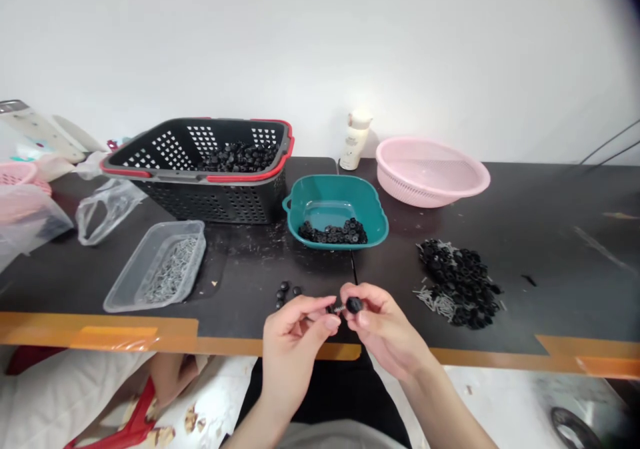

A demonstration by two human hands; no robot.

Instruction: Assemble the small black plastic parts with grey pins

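Near the table's front edge, my two hands meet over a metal screw [339, 309]. My right hand [380, 329] pinches a round black knob [355, 305] at the screw's right end. Thumb and fingertips of my left hand [297, 342] close on a small black piece [330, 309] at the left end. Just left of the fingers lie several loose black caps [284, 286]. Behind the hands, a teal basin [377, 212] holds many small black rings. To the right is a pile of black knobs [467, 282] mixed with screws [435, 302].
A clear tray [120, 282] of screws stands at the left, behind it a black basket [215, 199] with red handles and black parts. A white bottle [355, 141] and pink colander [425, 192] stand at the back. Plastic bags lie far left. Below them, a person's leg shows.
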